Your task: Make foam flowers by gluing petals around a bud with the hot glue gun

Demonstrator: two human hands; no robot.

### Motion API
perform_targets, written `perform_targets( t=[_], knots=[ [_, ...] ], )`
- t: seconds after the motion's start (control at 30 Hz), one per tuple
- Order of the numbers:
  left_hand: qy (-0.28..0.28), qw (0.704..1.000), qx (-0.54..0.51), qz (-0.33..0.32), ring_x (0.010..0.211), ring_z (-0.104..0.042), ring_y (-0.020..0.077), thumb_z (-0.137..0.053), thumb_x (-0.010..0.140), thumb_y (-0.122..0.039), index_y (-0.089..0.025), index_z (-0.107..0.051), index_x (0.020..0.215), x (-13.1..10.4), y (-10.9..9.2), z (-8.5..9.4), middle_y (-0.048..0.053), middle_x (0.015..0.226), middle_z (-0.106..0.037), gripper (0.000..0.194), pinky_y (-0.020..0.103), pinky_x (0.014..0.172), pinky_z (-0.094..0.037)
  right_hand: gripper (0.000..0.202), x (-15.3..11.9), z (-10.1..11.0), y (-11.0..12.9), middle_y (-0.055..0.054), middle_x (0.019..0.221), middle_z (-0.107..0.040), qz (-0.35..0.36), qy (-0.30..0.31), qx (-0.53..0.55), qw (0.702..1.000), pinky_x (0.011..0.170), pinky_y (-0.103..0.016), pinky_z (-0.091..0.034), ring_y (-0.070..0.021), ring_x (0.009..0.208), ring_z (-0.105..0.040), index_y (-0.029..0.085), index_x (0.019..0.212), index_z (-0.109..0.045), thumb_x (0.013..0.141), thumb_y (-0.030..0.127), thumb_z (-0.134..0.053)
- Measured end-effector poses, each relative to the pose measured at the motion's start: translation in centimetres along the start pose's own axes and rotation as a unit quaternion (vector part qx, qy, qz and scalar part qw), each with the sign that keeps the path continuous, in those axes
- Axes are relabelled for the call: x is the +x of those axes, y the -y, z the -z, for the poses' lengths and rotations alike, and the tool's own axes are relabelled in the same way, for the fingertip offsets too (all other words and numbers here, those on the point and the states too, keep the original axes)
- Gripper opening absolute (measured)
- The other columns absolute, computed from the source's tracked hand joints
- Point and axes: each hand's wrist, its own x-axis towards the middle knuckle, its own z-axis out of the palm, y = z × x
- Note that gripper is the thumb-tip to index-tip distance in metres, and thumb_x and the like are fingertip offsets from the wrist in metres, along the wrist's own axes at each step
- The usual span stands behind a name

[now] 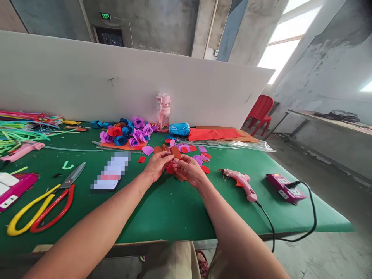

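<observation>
My left hand (158, 164) and my right hand (188, 168) meet over the middle of the green table. Between their fingertips they pinch a brown paper petal (175, 152), its upper end standing above my fingers. Around and behind my hands lie loose petals: a purple petal (148, 150), a red petal (141, 159) and several more in purple, red and brown. Some of these are hidden under my fingers. Farther back on the left is a heap of finished paper flowers (128, 133) in purple, blue and red.
A pink glue gun (241, 182) lies on the right, corded to a magenta power strip (285, 188). On the left are large scissors (55, 201), a phone (112, 172) and bundled coloured stems (23, 126). A pink bottle (163, 112) stands by the white partition (130, 73). Red crepe paper (213, 134) lies at the back.
</observation>
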Motion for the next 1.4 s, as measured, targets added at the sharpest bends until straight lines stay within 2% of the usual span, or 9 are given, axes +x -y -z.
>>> perform_targets(
  t=[0.17,0.43,0.7,1.03,1.3,1.4],
  knots=[
    [-0.027,1.0,-0.001,-0.014,0.054,-0.05,0.0058,-0.078,0.055,-0.025,-0.011,-0.068,0.073,0.0,0.2,-0.2,0.0,0.065,-0.062,0.025,0.019,0.053,-0.039,0.03,0.1,-0.4,-0.5,0.004,0.058,-0.061,0.047,-0.038,-0.04,0.997,0.043,-0.015,-0.044,-0.0058,0.047,-0.055,0.017,0.073,-0.06,0.057,0.028,-0.083],
    [-0.029,1.0,0.003,-0.01,0.052,-0.051,0.0067,-0.078,0.054,-0.025,-0.011,-0.068,0.073,0.1,0.3,-0.2,0.0,0.063,-0.063,0.026,0.021,0.052,-0.038,0.035,0.6,-0.1,-1.1,0.005,0.059,-0.06,0.033,-0.01,-0.033,0.999,0.036,-0.015,-0.033,-0.003,0.041,-0.046,0.015,0.075,-0.059,0.052,0.025,-0.083],
    [-0.043,0.999,0.012,-0.01,0.051,-0.051,0.0069,-0.079,0.053,-0.027,-0.012,-0.067,0.07,0.0,0.0,-0.2,0.0,0.06,-0.062,0.026,0.021,0.052,-0.038,0.032,0.4,-0.4,-1.0,0.006,0.058,-0.058,0.052,-0.01,-0.037,0.998,0.037,-0.015,-0.033,-0.0033,0.041,-0.045,0.017,0.072,-0.055,0.055,0.026,-0.081],
    [-0.059,0.998,0.021,-0.03,0.05,-0.048,0.0057,-0.078,0.053,-0.027,-0.013,-0.065,0.068,-0.1,0.1,-0.5,-0.003,0.06,-0.06,0.023,0.021,0.052,-0.037,0.034,0.6,-0.8,-1.2,0.007,0.051,-0.054,0.082,-0.052,-0.038,0.995,0.038,-0.016,-0.034,-0.006,0.042,-0.048,0.019,0.072,-0.053,0.057,0.032,-0.081],
    [-0.033,0.999,0.007,-0.005,0.056,-0.054,0.0078,-0.083,0.051,-0.03,-0.012,-0.072,0.076,-0.1,0.2,-0.5,0.002,0.07,-0.068,0.034,0.022,0.056,-0.041,0.032,0.9,-0.4,-1.3,0.006,0.05,-0.055,0.057,-0.053,-0.001,0.997,0.037,-0.015,-0.033,-0.0048,0.041,-0.046,0.019,0.072,-0.054,0.057,0.032,-0.078],
    [-0.04,0.999,0.01,-0.006,0.056,-0.054,0.0087,-0.084,0.049,-0.031,-0.012,-0.073,0.076,0.0,0.2,-0.5,0.003,0.07,-0.069,0.035,0.023,0.057,-0.042,0.033,0.9,-0.5,-1.4,0.007,0.049,-0.054,0.053,-0.049,0.001,0.997,0.037,-0.015,-0.032,-0.0047,0.04,-0.045,0.019,0.072,-0.052,0.058,0.034,-0.079]
  ],
)
